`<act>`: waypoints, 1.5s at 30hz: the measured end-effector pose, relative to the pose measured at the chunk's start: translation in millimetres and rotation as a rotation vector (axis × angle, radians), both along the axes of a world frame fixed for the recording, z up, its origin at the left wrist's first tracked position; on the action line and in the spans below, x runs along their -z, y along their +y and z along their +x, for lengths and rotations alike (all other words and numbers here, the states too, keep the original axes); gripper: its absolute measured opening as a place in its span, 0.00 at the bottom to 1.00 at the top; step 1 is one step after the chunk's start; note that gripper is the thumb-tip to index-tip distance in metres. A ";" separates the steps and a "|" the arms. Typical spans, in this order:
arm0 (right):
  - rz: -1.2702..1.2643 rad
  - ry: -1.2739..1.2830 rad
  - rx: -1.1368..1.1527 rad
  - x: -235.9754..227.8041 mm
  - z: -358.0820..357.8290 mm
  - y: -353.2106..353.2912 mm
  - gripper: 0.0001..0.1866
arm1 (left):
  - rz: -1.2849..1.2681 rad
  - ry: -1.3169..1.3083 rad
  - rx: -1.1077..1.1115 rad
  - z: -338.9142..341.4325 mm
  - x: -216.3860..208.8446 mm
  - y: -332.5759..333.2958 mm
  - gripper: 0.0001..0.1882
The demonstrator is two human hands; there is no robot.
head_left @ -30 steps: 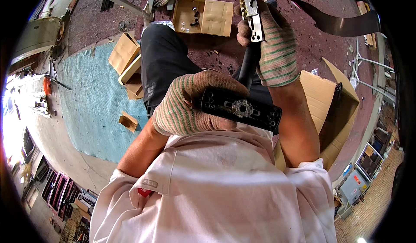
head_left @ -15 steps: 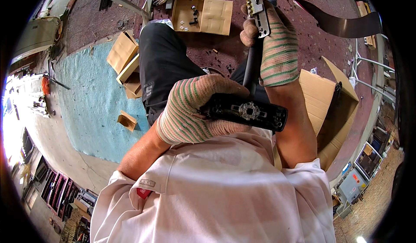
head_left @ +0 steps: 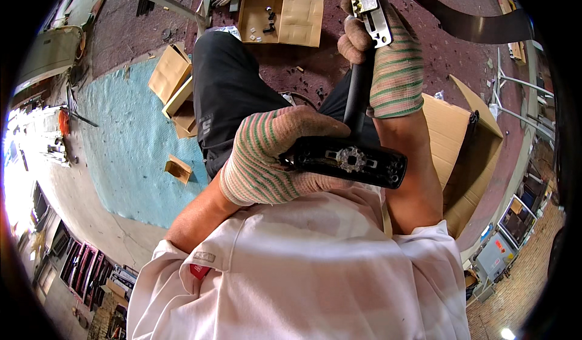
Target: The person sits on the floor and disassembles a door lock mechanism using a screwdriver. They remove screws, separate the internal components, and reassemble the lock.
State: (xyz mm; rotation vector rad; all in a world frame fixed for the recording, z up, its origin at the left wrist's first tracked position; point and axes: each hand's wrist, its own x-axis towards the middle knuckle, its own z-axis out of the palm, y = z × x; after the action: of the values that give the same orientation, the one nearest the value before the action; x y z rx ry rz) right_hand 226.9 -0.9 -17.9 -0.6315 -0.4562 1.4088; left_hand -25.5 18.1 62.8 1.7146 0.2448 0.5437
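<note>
My left hand (head_left: 267, 152), in a striped knit glove, is closed round a black oblong handle base (head_left: 385, 169). On the base's upward face sits a toothed, pale round piece (head_left: 350, 159). From behind the base a black handle bar (head_left: 359, 94) runs away from me to my right hand (head_left: 397, 76). This hand, gloved alike, is closed on a silver metal bracket (head_left: 377, 21) with brass-coloured bits along its left edge. The bracket overlaps the bar's far end, so I cannot tell whether they touch. Some right fingers are hidden.
An opened carton (head_left: 301, 21) with small black and white parts lies ahead on the red floor. Cardboard boxes stand at the left (head_left: 176, 85) and right (head_left: 445, 137). A dark curved strip (head_left: 479, 27) spans the upper right. A blue mat (head_left: 127, 146) covers the left floor.
My right hand and the bracket have shifted slightly right, with the bracket tilting a little. The handle base has moved slightly right and nearer to me.
</note>
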 end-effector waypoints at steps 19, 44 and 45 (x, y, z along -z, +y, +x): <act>-0.221 -0.056 0.020 -43.2 -41.7 -2.9 0.19 | -0.073 -0.029 0.159 -2.5 4.4 7.7 0.31; 0.122 0.250 0.209 24.9 19.6 -2.0 0.20 | -0.293 0.135 -0.126 -18.2 8.6 -2.0 0.59; 0.123 0.228 0.235 26.0 21.3 -4.4 0.21 | -0.197 0.154 -0.110 -19.4 10.8 -4.3 0.61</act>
State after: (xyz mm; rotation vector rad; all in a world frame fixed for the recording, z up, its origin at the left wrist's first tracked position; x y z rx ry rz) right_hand 248.2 -5.3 -43.9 -0.4039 -0.2748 1.2019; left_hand -45.0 13.8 52.0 1.5582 0.4893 0.4524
